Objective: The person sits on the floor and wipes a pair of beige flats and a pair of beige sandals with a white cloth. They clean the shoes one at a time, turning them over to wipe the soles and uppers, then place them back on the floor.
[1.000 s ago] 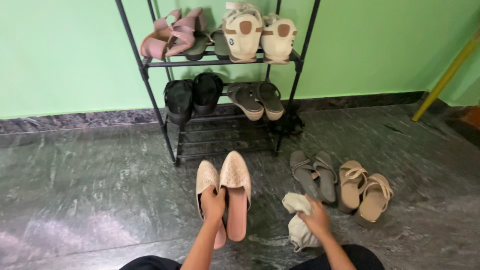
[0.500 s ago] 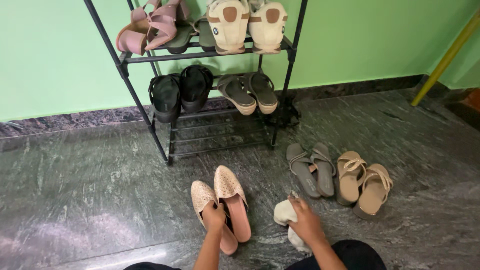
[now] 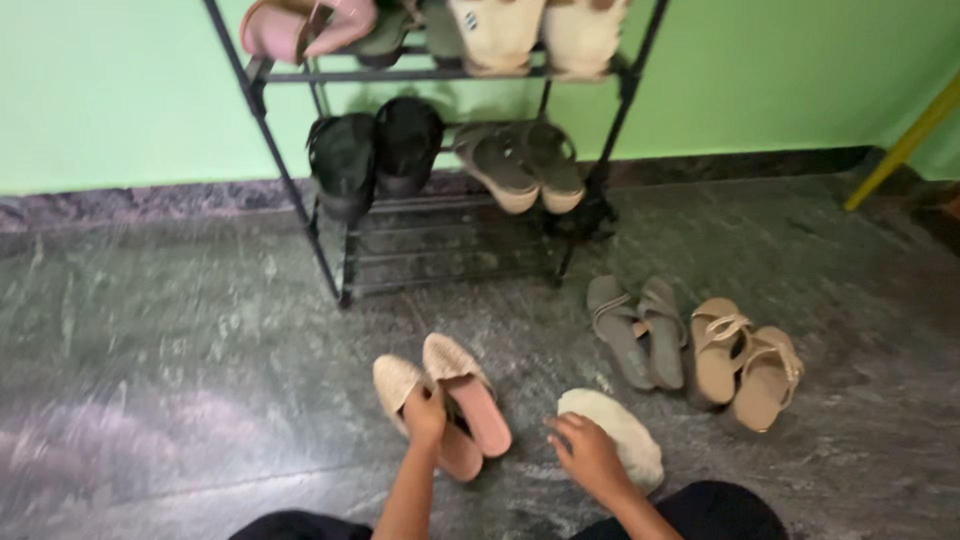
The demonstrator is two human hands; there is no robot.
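Observation:
A pair of beige woven flat shoes [image 3: 445,400] with pink insoles lies on the dark stone floor in front of me. My left hand [image 3: 424,414] grips the left shoe of the pair near its middle. My right hand [image 3: 585,452] rests with curled fingers on the near edge of a cream cloth [image 3: 620,440] that lies bunched on the floor to the right of the shoes.
A black metal shoe rack [image 3: 300,200] stands against the green wall, holding black shoes [image 3: 375,150], grey slippers [image 3: 515,165], pink shoes [image 3: 300,25] and cream shoes. Grey sandals [image 3: 635,330] and tan strappy sandals [image 3: 745,360] lie at right. A yellow pole [image 3: 905,140] leans far right.
The view has tilted down and the rack sits higher in the picture. My right hand has pulled the cloth flatter on the floor; my left hand stays on the beige shoe.

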